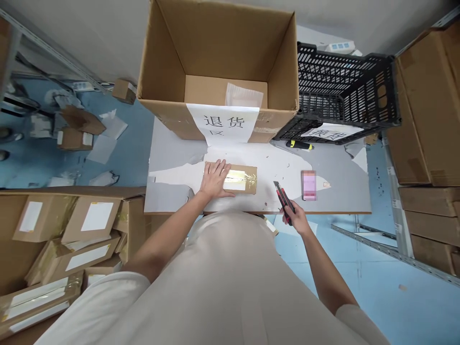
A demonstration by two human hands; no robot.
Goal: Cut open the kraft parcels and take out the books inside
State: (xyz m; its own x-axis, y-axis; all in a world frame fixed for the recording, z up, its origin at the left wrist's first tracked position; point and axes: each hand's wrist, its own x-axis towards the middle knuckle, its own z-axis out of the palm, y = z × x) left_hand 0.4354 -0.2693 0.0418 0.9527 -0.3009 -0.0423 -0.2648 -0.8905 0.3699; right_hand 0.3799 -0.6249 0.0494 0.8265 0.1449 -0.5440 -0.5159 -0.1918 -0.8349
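A small taped cardboard box with a white and yellow label lies flat on the table near its front edge. My left hand rests on the left end of this box, fingers spread and palm down. In my right hand is a red and black utility knife, held at the table's front edge with its tip pointing up and to the left. The knife is to the right of the box and apart from it. A phone lies to the right of the knife.
Behind the small box stands a large open carton with a white flat packet inside. A black plastic crate is right of it, with a yellow and black tool before it. At lower left, a big carton holds several labelled boxes.
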